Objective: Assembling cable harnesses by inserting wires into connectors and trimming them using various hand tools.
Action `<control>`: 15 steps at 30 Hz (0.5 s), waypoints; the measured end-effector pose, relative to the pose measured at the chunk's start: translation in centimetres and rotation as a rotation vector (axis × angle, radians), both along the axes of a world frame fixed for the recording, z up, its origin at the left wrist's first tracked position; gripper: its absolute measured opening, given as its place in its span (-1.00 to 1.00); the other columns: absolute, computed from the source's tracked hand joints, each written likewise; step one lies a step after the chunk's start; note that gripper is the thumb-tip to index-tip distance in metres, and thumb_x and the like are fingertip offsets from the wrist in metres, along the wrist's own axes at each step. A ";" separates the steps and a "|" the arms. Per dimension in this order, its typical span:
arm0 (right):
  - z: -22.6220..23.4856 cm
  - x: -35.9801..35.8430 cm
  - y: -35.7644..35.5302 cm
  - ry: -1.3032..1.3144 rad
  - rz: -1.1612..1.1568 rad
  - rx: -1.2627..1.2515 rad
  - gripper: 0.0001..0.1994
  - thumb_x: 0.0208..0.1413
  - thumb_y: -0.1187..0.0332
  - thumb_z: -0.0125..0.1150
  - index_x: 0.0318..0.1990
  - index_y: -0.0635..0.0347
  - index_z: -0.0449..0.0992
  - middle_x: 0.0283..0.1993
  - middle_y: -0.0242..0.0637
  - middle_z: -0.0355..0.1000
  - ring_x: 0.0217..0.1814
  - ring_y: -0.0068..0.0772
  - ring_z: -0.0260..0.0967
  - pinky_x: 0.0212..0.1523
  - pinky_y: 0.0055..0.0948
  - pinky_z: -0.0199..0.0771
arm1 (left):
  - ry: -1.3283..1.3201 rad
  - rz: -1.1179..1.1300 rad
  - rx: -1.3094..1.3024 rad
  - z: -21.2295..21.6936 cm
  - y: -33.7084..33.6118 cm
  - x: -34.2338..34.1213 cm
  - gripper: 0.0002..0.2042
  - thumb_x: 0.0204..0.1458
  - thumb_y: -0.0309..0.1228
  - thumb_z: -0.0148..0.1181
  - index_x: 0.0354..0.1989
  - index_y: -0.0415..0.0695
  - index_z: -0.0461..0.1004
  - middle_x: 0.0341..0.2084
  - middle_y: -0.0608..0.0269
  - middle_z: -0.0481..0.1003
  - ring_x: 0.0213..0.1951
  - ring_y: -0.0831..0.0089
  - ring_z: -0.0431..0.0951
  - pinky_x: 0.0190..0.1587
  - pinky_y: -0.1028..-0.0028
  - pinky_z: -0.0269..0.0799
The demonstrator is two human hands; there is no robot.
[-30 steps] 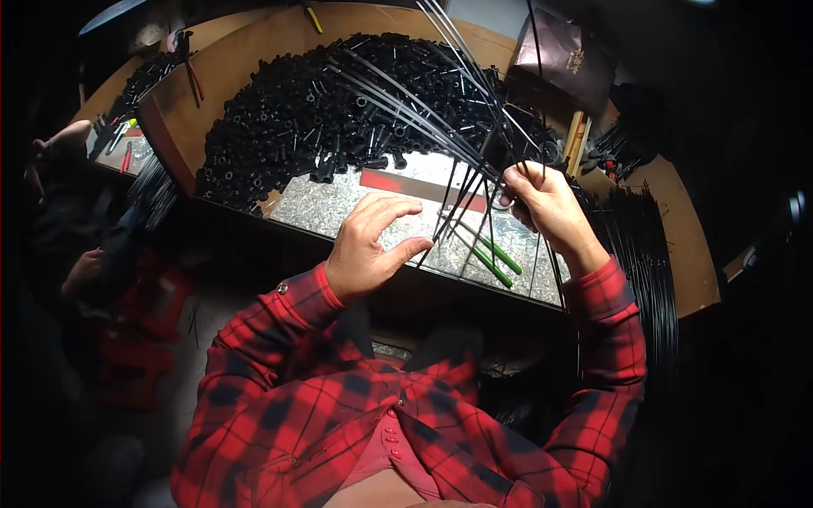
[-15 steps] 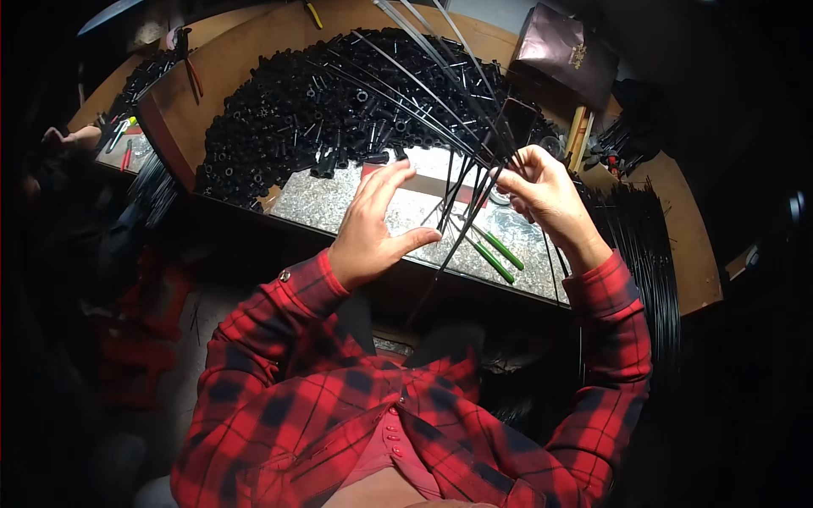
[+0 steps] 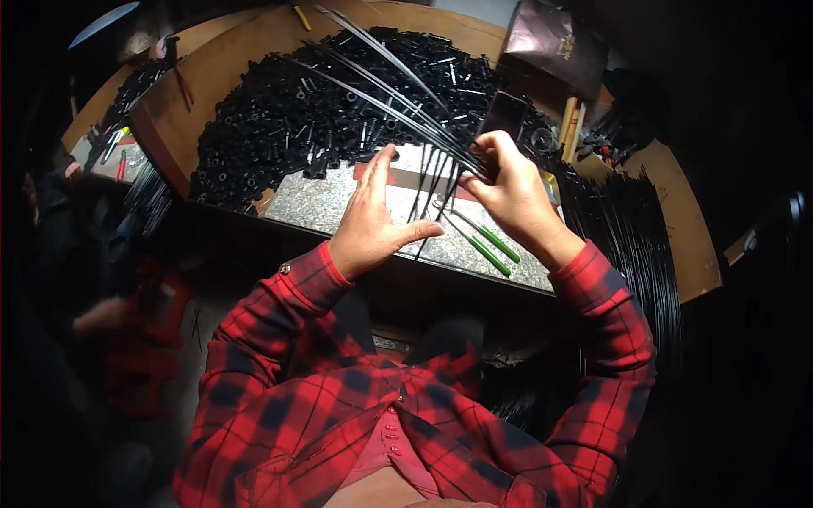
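A loose bunch of thin black rods (image 3: 406, 114) is gripped in my right hand (image 3: 515, 190). Most of them fan out up and to the left over the pile, while several ends hang below my fingers. My left hand (image 3: 368, 222) is empty, its fingers stretched upward and the thumb held out toward the hanging ends. I cannot tell whether the thumb touches any. On the speckled worktop (image 3: 305, 201) beneath lie green-handled pliers (image 3: 489, 254). A flat red and dark bar (image 3: 364, 174) lies partly hidden behind the rods.
A big heap of small black tubular parts (image 3: 288, 118) fills the back, inside a wooden rim (image 3: 212, 59). At the right are a dark phone-like slab (image 3: 505, 114), a shiny box (image 3: 555, 51) and many long black rods (image 3: 631, 245). Another person's hand (image 3: 103, 315) shows at left.
My right hand has moved left with the rods, and the bunch now leans further left. The left hand stays nearly in place, with its fingers more upright.
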State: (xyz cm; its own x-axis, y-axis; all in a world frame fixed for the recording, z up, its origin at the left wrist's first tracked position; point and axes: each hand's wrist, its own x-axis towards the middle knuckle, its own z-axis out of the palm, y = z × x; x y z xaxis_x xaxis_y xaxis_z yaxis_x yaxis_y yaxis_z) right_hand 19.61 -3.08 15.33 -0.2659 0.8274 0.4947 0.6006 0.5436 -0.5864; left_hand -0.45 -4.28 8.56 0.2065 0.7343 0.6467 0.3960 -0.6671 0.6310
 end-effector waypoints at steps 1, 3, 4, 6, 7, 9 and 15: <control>0.3 -0.1 -0.3 -0.058 -0.014 0.040 -0.68 -0.18 0.50 0.27 -0.22 0.24 0.31 -0.41 -0.26 0.36 -0.40 -0.43 0.36 -0.40 -0.50 0.37 | 0.004 0.008 0.017 -0.1 0.1 0.7 -0.03 -0.36 -0.22 0.43 0.21 -0.31 -0.06 0.08 -0.12 0.16 0.14 0.13 0.18 0.17 0.33 0.05; 0.7 -0.4 -0.9 -0.121 0.009 0.136 -0.62 -0.21 0.53 0.26 -0.16 0.23 0.31 -0.31 -0.17 0.36 -0.30 -0.30 0.40 -0.33 -0.44 0.41 | -0.024 -0.060 0.006 -0.4 0.3 1.6 0.01 -0.37 -0.23 0.44 0.22 -0.31 -0.13 0.10 -0.13 0.13 0.13 0.10 0.18 0.18 0.32 0.05; 0.5 -1.1 -0.8 -0.130 0.042 0.189 -0.59 -0.23 0.52 0.26 -0.14 0.22 0.31 -0.27 -0.11 0.35 -0.25 -0.22 0.42 -0.29 -0.39 0.43 | -0.053 -0.107 -0.012 -0.7 0.6 2.3 0.05 -0.38 -0.25 0.45 0.23 -0.31 -0.20 0.11 -0.14 0.11 0.13 0.06 0.18 0.18 0.30 0.05; -0.8 -2.3 0.0 -0.025 0.134 0.242 -0.60 -0.25 0.52 0.23 -0.15 0.25 0.32 -0.25 -0.03 0.33 -0.23 -0.04 0.39 -0.28 -0.29 0.42 | -0.096 -0.166 0.092 -0.2 0.7 3.1 -0.23 -0.27 -0.52 0.31 0.16 -0.22 -0.02 -0.03 0.08 0.22 0.02 0.26 0.27 0.09 0.33 0.16; -1.0 -3.5 0.3 0.038 0.182 0.191 -0.59 -0.26 0.49 0.25 -0.17 0.27 0.30 -0.26 0.03 0.33 -0.24 0.03 0.39 -0.30 -0.26 0.41 | -0.206 -0.151 0.003 -0.3 1.0 3.2 -0.38 -0.21 -0.57 0.23 0.07 -0.21 0.08 -0.08 0.12 0.25 -0.01 0.34 0.28 0.04 0.37 0.20; -1.1 -4.5 -0.2 0.068 0.221 0.078 -0.60 -0.24 0.46 0.24 -0.18 0.33 0.27 -0.36 0.07 0.38 -0.28 0.05 0.40 -0.34 -0.25 0.41 | -0.286 -0.030 0.140 -0.6 1.7 2.4 -0.50 -0.11 -0.60 0.15 0.03 -0.22 0.12 -0.11 0.16 0.27 -0.04 0.38 0.30 0.04 0.40 0.21; -0.7 -2.5 -3.7 0.181 0.153 -0.037 -0.60 -0.21 0.45 0.23 -0.18 0.37 0.27 -0.42 0.06 0.40 -0.29 0.00 0.42 -0.33 -0.24 0.40 | -0.585 -0.287 -0.032 -0.3 4.5 0.6 -0.65 0.01 -0.61 0.07 0.00 -0.27 0.21 -0.12 0.12 0.37 -0.12 0.41 0.41 -0.01 0.45 0.30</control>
